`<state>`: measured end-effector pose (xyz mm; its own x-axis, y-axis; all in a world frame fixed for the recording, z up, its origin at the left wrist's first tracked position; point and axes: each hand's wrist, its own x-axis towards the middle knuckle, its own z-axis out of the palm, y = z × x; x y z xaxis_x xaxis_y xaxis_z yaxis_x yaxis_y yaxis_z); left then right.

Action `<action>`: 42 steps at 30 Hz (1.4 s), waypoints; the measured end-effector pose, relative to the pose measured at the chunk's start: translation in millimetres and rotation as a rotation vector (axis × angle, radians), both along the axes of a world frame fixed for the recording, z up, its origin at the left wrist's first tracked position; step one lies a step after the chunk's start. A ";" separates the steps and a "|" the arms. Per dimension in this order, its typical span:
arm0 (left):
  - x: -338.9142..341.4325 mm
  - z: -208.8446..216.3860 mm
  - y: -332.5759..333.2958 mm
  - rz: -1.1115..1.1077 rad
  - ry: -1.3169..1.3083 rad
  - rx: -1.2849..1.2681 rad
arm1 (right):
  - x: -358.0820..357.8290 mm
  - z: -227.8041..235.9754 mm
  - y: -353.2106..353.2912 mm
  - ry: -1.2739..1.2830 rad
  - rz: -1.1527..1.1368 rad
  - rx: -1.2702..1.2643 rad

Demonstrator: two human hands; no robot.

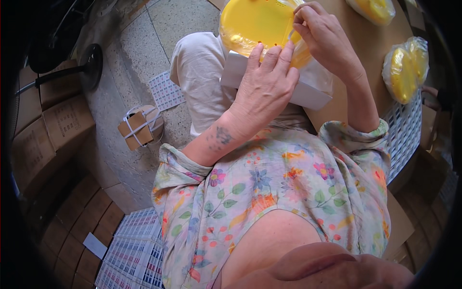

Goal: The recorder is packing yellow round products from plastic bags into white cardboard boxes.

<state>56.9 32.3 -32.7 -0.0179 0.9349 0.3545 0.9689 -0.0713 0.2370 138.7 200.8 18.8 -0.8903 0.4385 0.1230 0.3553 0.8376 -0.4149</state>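
A round yellow plastic thing [257,21] in a clear plastic bag lies at the top, near my knees. Beneath its near edge shows a white box [308,94]. My left hand [269,74] rests on the near edge of the wrapped yellow thing, its fingers stretched out over the bag. At the right side of the yellow thing, my right hand [322,36] is closed in a pinch. A small whitish strip [290,34] comes from its fingertips down onto the bag; what kind of strip it is I cannot tell.
On the brown table [353,89] to the right lie more bagged yellow things [402,74], one pair above a white woven-looking basket [403,139]. Cartons [67,123] stand at left. On the floor are a printed sheet [166,90] and a strapped cardboard bundle [139,127].
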 end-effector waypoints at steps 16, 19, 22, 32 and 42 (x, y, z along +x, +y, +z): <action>-1.9 -0.2 1.9 0.006 0.040 -0.011 | -3.6 1.3 0.3 -0.051 -0.009 -0.008; -2.8 0.6 3.0 0.005 0.044 -0.017 | -4.2 2.6 -0.5 -0.053 -0.005 -0.011; -3.2 1.0 4.1 0.005 0.051 -0.027 | -5.0 3.0 -1.0 -0.052 -0.011 -0.015; 1.8 2.8 7.7 0.044 0.140 -0.058 | -5.1 -10.4 -0.1 0.071 -0.001 0.072; 5.2 4.0 7.3 0.034 0.167 -0.085 | -1.8 -23.1 1.8 0.095 -0.066 0.115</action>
